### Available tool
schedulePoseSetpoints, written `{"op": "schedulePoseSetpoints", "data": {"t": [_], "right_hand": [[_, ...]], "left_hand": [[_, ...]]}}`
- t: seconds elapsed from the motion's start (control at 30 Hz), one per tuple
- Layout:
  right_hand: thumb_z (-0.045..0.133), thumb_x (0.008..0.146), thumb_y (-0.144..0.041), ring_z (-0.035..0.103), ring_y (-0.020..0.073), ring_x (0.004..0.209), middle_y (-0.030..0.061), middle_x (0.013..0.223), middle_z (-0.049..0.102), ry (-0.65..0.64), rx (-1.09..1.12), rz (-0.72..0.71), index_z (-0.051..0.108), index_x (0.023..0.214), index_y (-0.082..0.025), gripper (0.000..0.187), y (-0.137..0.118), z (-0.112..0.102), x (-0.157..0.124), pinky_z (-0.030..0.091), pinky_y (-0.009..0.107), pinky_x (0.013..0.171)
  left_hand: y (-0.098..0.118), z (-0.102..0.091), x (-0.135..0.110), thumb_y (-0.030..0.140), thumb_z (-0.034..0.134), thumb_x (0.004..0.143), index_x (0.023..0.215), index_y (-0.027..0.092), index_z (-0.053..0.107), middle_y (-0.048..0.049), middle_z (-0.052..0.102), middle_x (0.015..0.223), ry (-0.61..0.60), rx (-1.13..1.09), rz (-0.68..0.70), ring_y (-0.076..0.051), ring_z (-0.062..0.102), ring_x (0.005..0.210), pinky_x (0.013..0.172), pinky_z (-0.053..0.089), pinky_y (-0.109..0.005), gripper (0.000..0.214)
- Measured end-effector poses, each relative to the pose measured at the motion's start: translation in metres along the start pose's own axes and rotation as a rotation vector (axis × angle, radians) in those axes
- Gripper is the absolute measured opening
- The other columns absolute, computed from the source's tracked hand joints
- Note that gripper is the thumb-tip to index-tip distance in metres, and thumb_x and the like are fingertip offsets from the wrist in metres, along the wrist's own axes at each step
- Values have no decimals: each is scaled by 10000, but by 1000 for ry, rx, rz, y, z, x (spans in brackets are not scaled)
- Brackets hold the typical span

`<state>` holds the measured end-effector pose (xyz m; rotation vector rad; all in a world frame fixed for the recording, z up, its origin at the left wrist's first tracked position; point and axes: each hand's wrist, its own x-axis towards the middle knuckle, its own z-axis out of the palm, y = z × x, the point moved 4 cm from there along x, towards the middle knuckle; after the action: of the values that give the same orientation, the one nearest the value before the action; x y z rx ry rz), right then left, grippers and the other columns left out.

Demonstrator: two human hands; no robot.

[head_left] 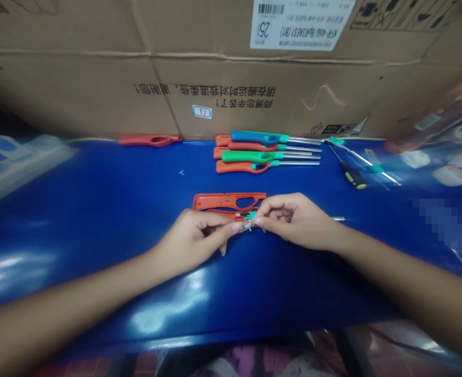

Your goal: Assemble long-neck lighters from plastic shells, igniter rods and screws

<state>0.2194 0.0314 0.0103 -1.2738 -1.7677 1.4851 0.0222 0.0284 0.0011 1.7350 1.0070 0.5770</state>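
Observation:
My left hand point(199, 233) pinches a small pale lighter part point(247, 226) between thumb and forefinger. From the other side, my right hand point(299, 222) is closed in a pinch on the same part, whose exact kind is too small to make out. Just beyond my fingertips lies an orange lighter shell half point(211, 201), its hollow side up with a trigger opening. A second orange shell half, holding a teal piece point(250, 215), is partly covered by my hands. The tip of a metal tube point(338, 218) shows past my right wrist.
Several gas lighters point(250, 156) in blue, red, green and orange lie in a stack behind. A red shell piece point(148, 140) rests by the cardboard box point(97, 94). On the right are a screwdriver point(351, 175), metal rods and blurred plastic bags point(451, 157). A pale tray point(22, 162) stands left.

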Motion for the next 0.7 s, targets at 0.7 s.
{"op": "schedulePoseSetpoints", "data": {"t": [0.7], "right_hand": [[758, 809, -414, 450, 66, 478, -50, 581, 540, 34, 72, -2, 676, 848, -149, 281, 0, 0, 0, 329, 222, 452]], "left_hand": [[1, -2, 2, 397, 615, 955, 718, 127, 745, 21, 582, 511, 3, -4, -17, -52, 376, 439, 430, 294, -169, 382]]}}
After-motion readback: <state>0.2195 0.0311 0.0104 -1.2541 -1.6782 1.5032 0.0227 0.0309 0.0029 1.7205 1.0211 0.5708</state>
